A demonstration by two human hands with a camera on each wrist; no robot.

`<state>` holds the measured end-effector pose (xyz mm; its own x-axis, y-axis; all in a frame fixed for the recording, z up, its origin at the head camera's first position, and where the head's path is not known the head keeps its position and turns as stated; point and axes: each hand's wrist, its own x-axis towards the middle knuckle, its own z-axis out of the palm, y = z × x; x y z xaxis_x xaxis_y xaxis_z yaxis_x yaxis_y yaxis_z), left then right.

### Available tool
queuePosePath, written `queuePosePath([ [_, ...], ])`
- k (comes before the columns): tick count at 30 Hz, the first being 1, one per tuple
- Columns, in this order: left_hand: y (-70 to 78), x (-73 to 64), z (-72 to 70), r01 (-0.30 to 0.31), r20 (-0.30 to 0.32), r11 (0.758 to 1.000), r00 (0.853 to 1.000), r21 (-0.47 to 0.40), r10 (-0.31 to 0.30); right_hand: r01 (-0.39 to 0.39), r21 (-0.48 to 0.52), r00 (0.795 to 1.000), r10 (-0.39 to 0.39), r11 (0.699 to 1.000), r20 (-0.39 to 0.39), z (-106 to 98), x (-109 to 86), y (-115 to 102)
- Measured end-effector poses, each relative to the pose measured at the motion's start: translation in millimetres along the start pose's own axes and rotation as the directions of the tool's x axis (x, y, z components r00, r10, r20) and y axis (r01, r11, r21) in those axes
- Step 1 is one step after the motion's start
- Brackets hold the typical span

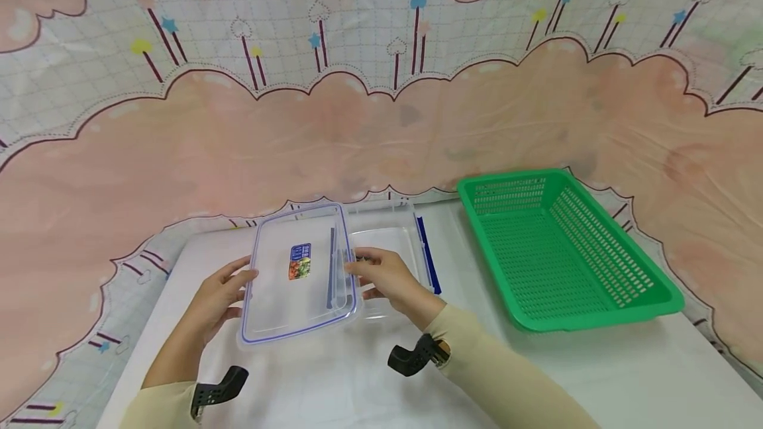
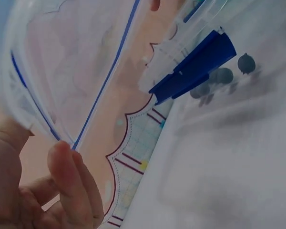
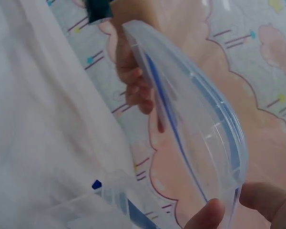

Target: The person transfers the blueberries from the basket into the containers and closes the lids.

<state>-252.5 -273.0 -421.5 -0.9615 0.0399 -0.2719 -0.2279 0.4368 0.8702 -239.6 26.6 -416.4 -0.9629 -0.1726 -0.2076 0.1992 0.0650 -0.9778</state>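
Observation:
Between both hands, raised above the table, is a clear plastic container lid (image 1: 274, 306) with a blue seal round its edge and a small printed label (image 1: 300, 262). My left hand (image 1: 217, 296) pinches its left edge, thumb on the near face. At the opposite edge my right hand (image 1: 390, 283) grips the lid between thumb and fingers, as the right wrist view also shows. Behind the lid and right hand stands a clear plastic box (image 1: 387, 238), partly hidden, with a dark blue latch (image 1: 429, 257) along its right side.
A green perforated basket (image 1: 495, 263) stands on the right of the white-covered table (image 1: 334, 389). Small dark round things (image 2: 246, 63) show beside a blue latch in the left wrist view. A patterned cloth (image 1: 381, 138) hangs behind the table.

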Motion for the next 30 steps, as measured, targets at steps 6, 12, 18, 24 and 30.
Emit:
queuePosePath([
  [6,6.8,3.9,14.9,-0.011,-0.001,1.000,1.000,0.014,0.011,-0.009,0.012,1.000,0.009,1.000,0.016,-19,-8.5,0],
  [12,19.4,11.0,31.7,-0.049,-0.021,0.999,0.999,-0.013,0.048,0.003,-0.019,1.000,-0.003,1.000,-0.012,-39,-14.5,2],
  [18,34.5,16.6,51.2,-0.059,-0.026,0.997,0.998,-0.055,0.057,0.016,-0.020,0.992,-0.019,1.000,-0.128,-54,-18.2,9],
  [24,40.5,24.6,69.2,-0.068,-0.028,0.995,0.997,-0.076,0.066,0.031,-0.080,0.977,-0.047,0.996,-0.209,-66,-23.8,16],
  [30,43.8,33.1,86.0,-0.061,-0.027,0.993,0.998,-0.099,0.058,0.045,-0.151,0.959,-0.085,0.987,-0.270,-78,-28.3,22],
])
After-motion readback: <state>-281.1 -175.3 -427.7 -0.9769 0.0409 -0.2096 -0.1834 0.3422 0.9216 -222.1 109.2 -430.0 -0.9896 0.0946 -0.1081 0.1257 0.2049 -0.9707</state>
